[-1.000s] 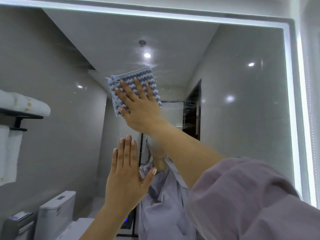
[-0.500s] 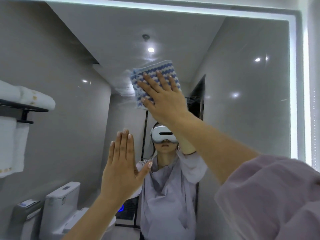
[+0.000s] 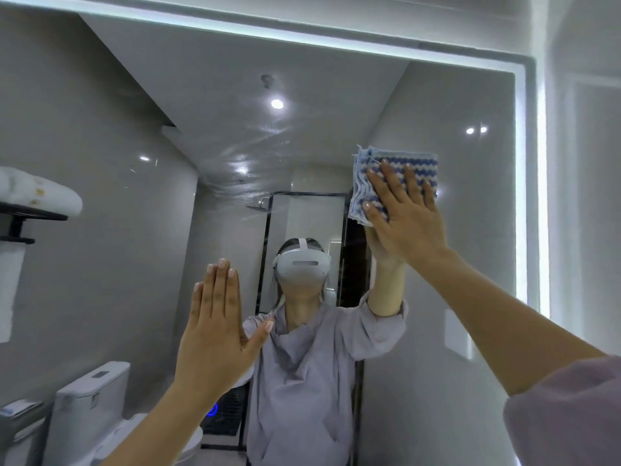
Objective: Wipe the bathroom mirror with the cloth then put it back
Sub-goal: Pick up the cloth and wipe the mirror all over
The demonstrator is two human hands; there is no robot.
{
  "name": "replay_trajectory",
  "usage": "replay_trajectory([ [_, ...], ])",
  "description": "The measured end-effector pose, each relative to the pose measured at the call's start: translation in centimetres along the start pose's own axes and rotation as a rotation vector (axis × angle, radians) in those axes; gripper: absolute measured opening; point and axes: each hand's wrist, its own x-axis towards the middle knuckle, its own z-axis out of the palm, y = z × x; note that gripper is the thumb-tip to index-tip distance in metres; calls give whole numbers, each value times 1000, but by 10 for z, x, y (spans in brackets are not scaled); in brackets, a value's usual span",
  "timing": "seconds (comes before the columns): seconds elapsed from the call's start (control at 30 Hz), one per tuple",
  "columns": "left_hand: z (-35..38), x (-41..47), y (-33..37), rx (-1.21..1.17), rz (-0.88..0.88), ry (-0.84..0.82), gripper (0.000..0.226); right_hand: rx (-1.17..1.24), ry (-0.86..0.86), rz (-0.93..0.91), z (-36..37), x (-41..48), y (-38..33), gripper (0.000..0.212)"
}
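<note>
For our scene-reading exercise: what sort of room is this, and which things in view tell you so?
Almost certainly a bathroom: the lit-edged wall mirror reflects a toilet, a towel shelf and a glass-walled shower.

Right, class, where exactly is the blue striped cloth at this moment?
In the head view, the cloth is upper right, pressed against the mirror under the straight fingers of the right hand, near the mirror's lit right edge.

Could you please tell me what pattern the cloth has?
Blue-and-white wavy-striped cloth; head view.
</note>
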Motion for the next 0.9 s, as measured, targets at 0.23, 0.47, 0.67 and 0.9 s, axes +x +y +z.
replay_trajectory([
  [0.23,6,0,-3,6,11,11,92,74,40,104,8,-3,-30,59],
  [0.47,9,1,-6,9,8,17,92,61,40,-9,15,12,-98,62],
  [0.67,13,0,-5,6,3,29,92,73,35,-116,15,25,-138,62],
  [0.9,9,0,-4,26,-11,22,92,108,-2,-219,11,31,-165,62],
])
